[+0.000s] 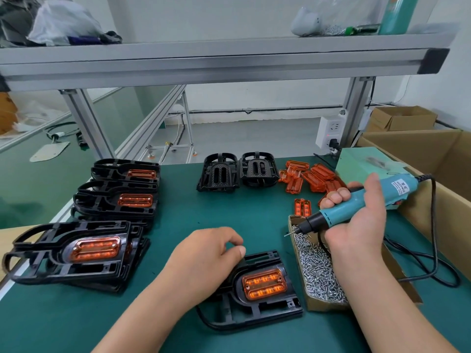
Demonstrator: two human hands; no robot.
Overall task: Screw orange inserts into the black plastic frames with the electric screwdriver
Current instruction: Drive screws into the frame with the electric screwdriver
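While the black plastic frame (254,299) lies on the worktop (178,212) pinned at its rim under the curled left hand (211,256), the electric screwdriver (356,205) is gripped in the closed right hand (356,220) above the screw box (318,271). Judged light and stiff, the frame is best held by its edge, clear of the seated orange insert (263,284).

Both forearms are bare up to the lower edge of the picture, with no sleeve showing. The left hand (204,253) and right hand (356,220) wear no gloves, rings or watch.
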